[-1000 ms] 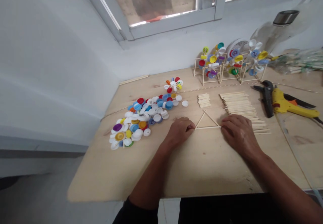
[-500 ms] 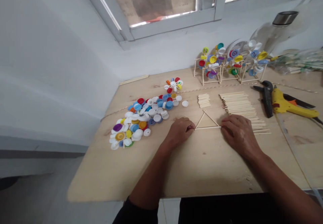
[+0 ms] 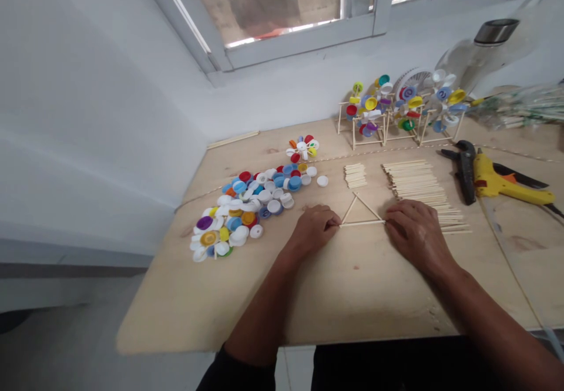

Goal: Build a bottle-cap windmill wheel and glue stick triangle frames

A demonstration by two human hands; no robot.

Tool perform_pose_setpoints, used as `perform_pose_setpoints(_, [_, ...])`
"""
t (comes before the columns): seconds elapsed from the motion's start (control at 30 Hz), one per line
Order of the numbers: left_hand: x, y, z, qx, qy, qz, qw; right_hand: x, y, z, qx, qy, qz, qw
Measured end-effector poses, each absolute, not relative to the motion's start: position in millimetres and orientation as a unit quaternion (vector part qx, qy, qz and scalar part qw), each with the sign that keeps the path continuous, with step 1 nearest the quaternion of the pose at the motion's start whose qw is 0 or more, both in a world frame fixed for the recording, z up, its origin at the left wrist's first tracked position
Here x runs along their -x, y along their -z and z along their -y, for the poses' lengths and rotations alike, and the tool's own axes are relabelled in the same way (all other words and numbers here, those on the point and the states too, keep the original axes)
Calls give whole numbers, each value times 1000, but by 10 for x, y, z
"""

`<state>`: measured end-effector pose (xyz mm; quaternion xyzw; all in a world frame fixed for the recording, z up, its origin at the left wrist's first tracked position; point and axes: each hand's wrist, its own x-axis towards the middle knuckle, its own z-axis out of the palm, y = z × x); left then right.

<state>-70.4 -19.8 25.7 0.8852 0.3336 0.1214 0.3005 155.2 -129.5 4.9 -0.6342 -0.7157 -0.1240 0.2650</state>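
Three thin wooden sticks form a triangle frame (image 3: pixel 362 223) on the wooden table, its peak pointing toward the wall. My left hand (image 3: pixel 316 226) pinches the left end of the base stick, fingers closed. At the opposite end, my right hand (image 3: pixel 413 226) has its fingers closed on the right corner. Just behind my right hand lies a row of long wooden sticks (image 3: pixel 409 181); its fingertips hide part of that corner. A small pile of short sticks (image 3: pixel 355 175) lies beyond the triangle's peak.
Colourful bottle caps (image 3: pixel 247 203) are heaped on the left, with a cap pinwheel (image 3: pixel 302 148) behind them. Several pinwheels on stick stands (image 3: pixel 368 132) line the wall. A yellow glue gun (image 3: pixel 497 182), black clamp-like tool (image 3: pixel 465 171) and plastic bag (image 3: pixel 524 106) occupy the right.
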Motion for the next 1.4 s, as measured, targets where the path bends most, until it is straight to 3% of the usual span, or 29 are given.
perform_pose_setpoints(1.4, [704,-258,200,-889,-110,-337,290,-1548,-52,1306,631,133,716,268])
